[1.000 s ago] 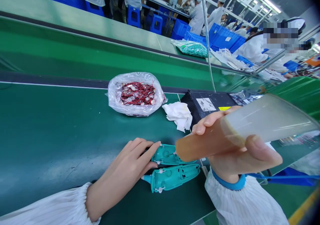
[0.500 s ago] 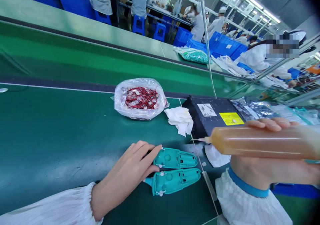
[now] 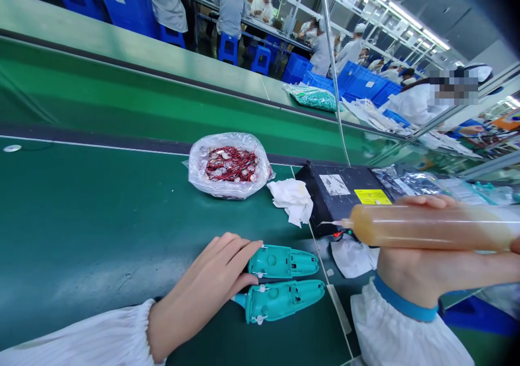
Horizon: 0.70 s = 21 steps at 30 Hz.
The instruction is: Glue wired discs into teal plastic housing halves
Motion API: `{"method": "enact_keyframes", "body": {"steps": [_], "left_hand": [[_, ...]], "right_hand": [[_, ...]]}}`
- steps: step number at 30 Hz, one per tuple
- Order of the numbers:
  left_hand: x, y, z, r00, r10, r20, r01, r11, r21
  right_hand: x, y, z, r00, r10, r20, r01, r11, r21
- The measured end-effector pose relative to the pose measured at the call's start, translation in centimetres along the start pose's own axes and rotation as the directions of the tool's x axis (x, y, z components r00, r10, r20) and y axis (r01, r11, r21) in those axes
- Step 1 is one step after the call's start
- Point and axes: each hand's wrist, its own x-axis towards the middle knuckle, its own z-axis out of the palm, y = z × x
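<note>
Teal plastic housings [image 3: 283,261], 2 in number, are shown side by side on a green conveyor belt [image 3: 101,230], touched at their ends by the relaxed, open left hand [image 3: 207,285]; an amber-filled syringe [image 3: 426,226] is grasped by the right hand [image 3: 422,271], its nozzle held near a black case [image 3: 337,193].

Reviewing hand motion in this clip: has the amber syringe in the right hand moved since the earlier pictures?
Yes. The syringe has swung level, its tip moving from over the teal housing to beside the near corner of the black case.
</note>
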Motion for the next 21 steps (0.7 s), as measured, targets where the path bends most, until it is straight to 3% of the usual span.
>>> {"method": "enact_keyframes", "body": {"steps": [3,9,15,21], "left_hand": [[0.0,0.0,-0.1,1.0,0.007,0.003,-0.007,1.0,-0.001],[-0.3,-0.2,0.0,1.0,0.007,0.008,-0.007,1.0,-0.014],[-0.5,-0.4,0.2,0.999,-0.02,0.037,0.021,0.999,-0.026],[-0.3,-0.3,0.2,0.999,-0.022,0.03,0.023,1.0,-0.02]], "right_hand": [[-0.9,0.6,2.0,0.987,-0.148,-0.059,0.15,0.988,0.03],[-0.8,2.4,3.5,0.973,-0.227,-0.033,0.224,0.972,-0.062],[-0.3,4.9,4.8,0.863,-0.504,-0.028,0.494,0.855,-0.161],[0.0,4.7,4.6,0.864,-0.503,0.01,0.495,0.845,-0.203]]}}
